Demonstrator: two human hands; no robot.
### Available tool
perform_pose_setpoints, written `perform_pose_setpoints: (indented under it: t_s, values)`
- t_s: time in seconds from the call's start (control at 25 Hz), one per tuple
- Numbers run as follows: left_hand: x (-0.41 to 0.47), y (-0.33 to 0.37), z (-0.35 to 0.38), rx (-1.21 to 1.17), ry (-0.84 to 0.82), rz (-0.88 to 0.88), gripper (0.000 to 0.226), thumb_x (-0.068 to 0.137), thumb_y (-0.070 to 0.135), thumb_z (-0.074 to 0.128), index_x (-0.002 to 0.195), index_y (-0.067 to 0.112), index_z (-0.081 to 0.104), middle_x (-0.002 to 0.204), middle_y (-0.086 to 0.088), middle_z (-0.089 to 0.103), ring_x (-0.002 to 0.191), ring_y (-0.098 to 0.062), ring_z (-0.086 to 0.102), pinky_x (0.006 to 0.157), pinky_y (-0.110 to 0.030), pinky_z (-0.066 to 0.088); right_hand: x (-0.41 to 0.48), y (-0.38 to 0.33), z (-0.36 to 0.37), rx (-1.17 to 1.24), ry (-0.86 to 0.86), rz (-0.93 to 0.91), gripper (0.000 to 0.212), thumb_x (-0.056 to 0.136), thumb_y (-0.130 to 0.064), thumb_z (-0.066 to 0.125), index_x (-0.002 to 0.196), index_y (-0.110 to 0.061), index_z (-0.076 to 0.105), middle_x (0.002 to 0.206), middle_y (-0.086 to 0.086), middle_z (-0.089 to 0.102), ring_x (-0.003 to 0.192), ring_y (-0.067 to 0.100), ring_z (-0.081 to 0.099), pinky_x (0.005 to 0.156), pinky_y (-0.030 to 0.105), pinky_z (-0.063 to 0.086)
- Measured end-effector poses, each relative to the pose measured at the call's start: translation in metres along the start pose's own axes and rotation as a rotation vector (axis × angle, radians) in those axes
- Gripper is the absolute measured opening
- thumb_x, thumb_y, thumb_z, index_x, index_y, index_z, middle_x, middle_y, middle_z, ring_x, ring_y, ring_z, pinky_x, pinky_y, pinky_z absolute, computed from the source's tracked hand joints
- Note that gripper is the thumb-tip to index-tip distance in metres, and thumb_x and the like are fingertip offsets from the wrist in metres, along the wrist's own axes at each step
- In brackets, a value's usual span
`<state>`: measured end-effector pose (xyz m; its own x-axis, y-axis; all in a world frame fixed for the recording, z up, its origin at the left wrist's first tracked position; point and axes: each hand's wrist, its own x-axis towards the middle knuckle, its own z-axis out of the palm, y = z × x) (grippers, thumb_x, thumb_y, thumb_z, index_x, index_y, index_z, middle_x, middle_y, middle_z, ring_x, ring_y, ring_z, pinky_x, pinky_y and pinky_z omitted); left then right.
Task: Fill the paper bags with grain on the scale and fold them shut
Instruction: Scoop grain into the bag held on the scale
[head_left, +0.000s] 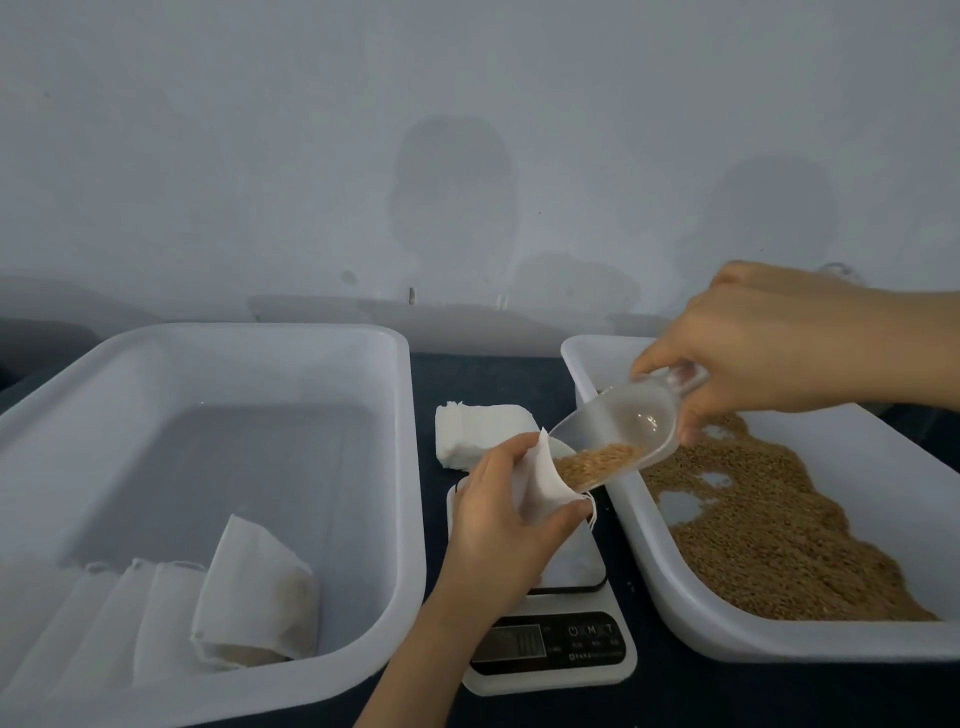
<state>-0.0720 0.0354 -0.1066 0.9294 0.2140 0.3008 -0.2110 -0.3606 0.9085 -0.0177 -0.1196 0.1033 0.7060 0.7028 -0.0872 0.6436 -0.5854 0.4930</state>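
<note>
Holding the bag (540, 488) over the scale (550, 639): my left hand (498, 519) is curled round it, pinching the mouth open. My right hand (753, 348) is clamped on the handle of the clear scoop (623, 431), which is tilted down with its lip at the bag mouth. Grain (597, 460) sits at the lip. Grain tub (779, 644) is just right of the scale. Left tub (208, 343) has filled bags (254, 597) in its near corner. Empty bags (478, 426) are stacked behind the scale.

Dim, cool light, soft shadows on wall (467, 130), wide-angle edge bending, slight blur
</note>
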Motion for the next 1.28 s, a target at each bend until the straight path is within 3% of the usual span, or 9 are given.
perform_pose_setpoints:
  t_s: [0.08,0.24,0.52,0.64,0.8,0.88,0.96,1.16,1.28]
  values:
    - [0.002,0.001,-0.001,-0.072,0.006,-0.025,0.059,0.072,0.039,0.077,0.122,0.043,0.045,0.114,0.026,0.055,0.111,-0.002,0.053,0.086,-0.018,0.052,0.005,-0.006,-0.011,-0.081,0.004,-0.028,0.063,0.067,-0.075,0.056,0.124,-0.048,0.050,0.091,-0.019,0.064,0.083,0.004,0.050,0.088,0.026,0.030]
    - [0.004,0.004,-0.001,-0.177,0.008,-0.081,0.043,0.075,0.031,0.076,0.101,0.047,0.047,0.095,0.041,0.053,0.096,0.023,0.048,0.061,0.004,0.041,0.012,-0.021,-0.022,-0.281,0.062,-0.130,0.045,0.070,-0.072,0.056,0.098,-0.037,0.060,0.076,-0.014,0.058,0.074,0.011,0.053,0.084,0.031,0.033]
    - [0.003,0.004,0.001,-0.173,0.019,-0.075,0.041,0.077,0.035,0.074,0.104,0.048,0.046,0.102,0.024,0.056,0.097,0.021,0.049,0.061,0.002,0.042,-0.004,-0.013,-0.008,-0.483,0.265,-0.086,0.040,0.070,-0.066,0.055,0.092,-0.034,0.064,0.076,-0.012,0.064,0.072,0.016,0.059,0.077,0.033,0.034]
    - [0.002,0.005,-0.001,-0.156,0.040,-0.056,0.046,0.075,0.038,0.073,0.113,0.045,0.047,0.105,0.024,0.055,0.098,0.017,0.050,0.065,0.001,0.043,-0.017,0.023,0.018,-0.269,0.416,0.035,0.052,0.067,-0.069,0.044,0.096,-0.031,0.064,0.066,-0.010,0.061,0.056,0.019,0.059,0.068,0.031,0.033]
    - [0.003,0.005,-0.003,-0.131,0.042,-0.048,0.050,0.075,0.040,0.072,0.118,0.041,0.047,0.107,0.025,0.054,0.099,0.018,0.048,0.065,0.002,0.042,-0.025,0.046,0.087,0.308,0.436,0.334,0.066,0.066,-0.077,0.038,0.119,-0.040,0.048,0.080,-0.009,0.060,0.063,0.019,0.057,0.059,0.036,0.051]
    - [0.002,0.005,-0.003,-0.124,0.037,-0.047,0.049,0.076,0.039,0.073,0.117,0.042,0.046,0.106,0.026,0.054,0.098,0.019,0.048,0.064,0.002,0.042,-0.028,0.044,0.137,0.405,0.386,0.431,0.073,0.068,-0.070,0.044,0.129,-0.031,0.050,0.087,-0.007,0.065,0.063,0.009,0.053,0.050,0.022,0.045]
    - [0.001,0.004,-0.002,-0.113,0.038,-0.042,0.049,0.077,0.039,0.073,0.118,0.042,0.046,0.107,0.025,0.054,0.098,0.018,0.048,0.064,0.002,0.042,-0.032,0.042,0.180,0.511,0.275,0.498,0.075,0.069,-0.065,0.046,0.133,-0.027,0.047,0.098,-0.005,0.066,0.070,0.005,0.051,0.055,0.022,0.043]
    - [-0.001,0.006,-0.001,-0.088,0.053,-0.031,0.048,0.076,0.041,0.072,0.115,0.045,0.044,0.105,0.026,0.053,0.098,0.008,0.053,0.064,-0.002,0.046,-0.032,0.050,0.216,0.599,0.213,0.543,0.074,0.071,-0.070,0.037,0.129,-0.026,0.051,0.088,-0.004,0.062,0.071,0.012,0.056,0.054,0.025,0.046]
    - [-0.002,0.007,-0.002,-0.059,0.060,-0.035,0.046,0.076,0.043,0.071,0.111,0.049,0.042,0.106,0.028,0.051,0.096,-0.001,0.056,0.069,0.000,0.046,-0.030,0.049,0.217,0.628,0.185,0.519,0.066,0.077,-0.073,0.024,0.097,-0.025,0.064,0.083,0.000,0.066,0.071,0.016,0.062,0.062,0.035,0.053]
